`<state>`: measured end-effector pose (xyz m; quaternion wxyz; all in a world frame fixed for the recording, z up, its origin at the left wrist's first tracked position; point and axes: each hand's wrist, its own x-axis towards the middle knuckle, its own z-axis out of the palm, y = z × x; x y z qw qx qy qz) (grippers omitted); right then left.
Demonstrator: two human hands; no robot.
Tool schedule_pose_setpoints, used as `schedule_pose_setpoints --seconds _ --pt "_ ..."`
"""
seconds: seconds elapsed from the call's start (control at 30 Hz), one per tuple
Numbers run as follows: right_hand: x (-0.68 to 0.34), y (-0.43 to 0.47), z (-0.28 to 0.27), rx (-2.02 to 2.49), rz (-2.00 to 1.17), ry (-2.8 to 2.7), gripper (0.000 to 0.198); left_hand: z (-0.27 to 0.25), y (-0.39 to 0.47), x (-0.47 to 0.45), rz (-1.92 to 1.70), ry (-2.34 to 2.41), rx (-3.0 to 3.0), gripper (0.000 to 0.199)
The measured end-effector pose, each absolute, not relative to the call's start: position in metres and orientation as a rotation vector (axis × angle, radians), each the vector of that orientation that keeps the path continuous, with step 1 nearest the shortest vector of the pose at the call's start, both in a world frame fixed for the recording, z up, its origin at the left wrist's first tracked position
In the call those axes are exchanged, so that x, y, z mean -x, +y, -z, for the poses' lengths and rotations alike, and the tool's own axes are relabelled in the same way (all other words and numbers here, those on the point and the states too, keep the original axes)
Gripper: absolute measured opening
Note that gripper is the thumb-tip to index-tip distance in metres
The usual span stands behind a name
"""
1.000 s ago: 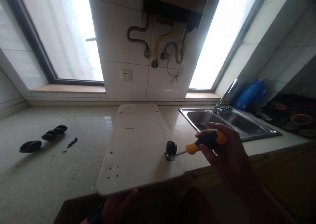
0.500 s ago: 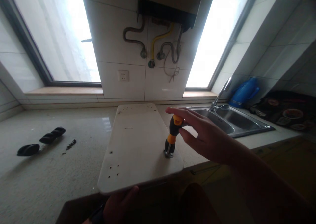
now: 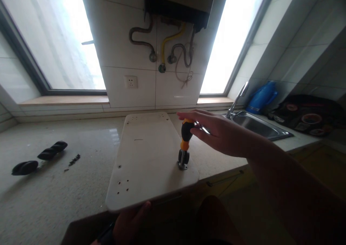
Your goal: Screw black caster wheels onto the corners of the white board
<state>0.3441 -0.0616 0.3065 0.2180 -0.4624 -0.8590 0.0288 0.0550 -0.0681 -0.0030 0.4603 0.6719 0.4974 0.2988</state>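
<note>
My right hand is on top of a black and orange screwdriver, its thumb along the handle's side and its fingers stretched over the end. The screwdriver stands nearly upright, its metal shaft reaching down to a small caster with a black wheel and metal plate. This caster sits on the near right corner of a white board with rounded corners and screw holes. My left hand grips the board's near edge from below, thumb showing at the rim; its other fingers are hidden.
On the left of the counter lie two black twisted pieces and a small pile of dark screws. A sink, a blue jug and a dark bag are at the right. Pipes hang on the wall.
My right hand has flattened a little over the screwdriver's end, its fingers lying straighter. The whole view has shifted slightly. My left hand stays at the board's edge.
</note>
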Motion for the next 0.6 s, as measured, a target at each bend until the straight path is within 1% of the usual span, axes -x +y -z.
schedule_pose_setpoints --seconds 0.07,0.17,0.2,0.27,0.33,0.4,0.5,0.6 --pt "-0.343 -0.059 -0.308 1.29 -0.098 -2.371 0.044 0.003 -0.068 -0.055 -0.711 1.189 -1.668 0.053" --pt "-0.341 -0.055 -0.307 1.333 0.039 -2.36 0.032 0.001 -0.069 -0.056 -0.701 1.174 -1.709 0.051" --pt "-0.341 -0.054 -0.307 1.348 0.083 -2.358 0.032 -0.001 -0.069 -0.056 -0.703 1.182 -1.727 0.051" --pt "-0.342 -0.054 -0.306 1.367 0.111 -2.365 0.038 -0.004 -0.069 -0.056 -0.707 1.194 -1.762 0.049" --pt "-0.344 -0.055 -0.307 1.341 0.075 -2.412 0.047 -0.006 -0.069 -0.056 -0.717 1.19 -1.786 0.047" --pt "-0.347 -0.057 -0.311 1.304 -0.001 -2.463 0.051 -0.006 -0.069 -0.057 -0.736 1.188 -1.788 0.044" --pt "-0.347 -0.058 -0.316 1.262 -0.057 -2.5 0.047 -0.005 -0.07 -0.057 -0.751 1.197 -1.772 0.044" --pt "-0.343 -0.058 -0.316 1.265 0.081 -2.503 0.033 -0.004 -0.07 -0.057 -0.747 1.201 -1.762 0.046"
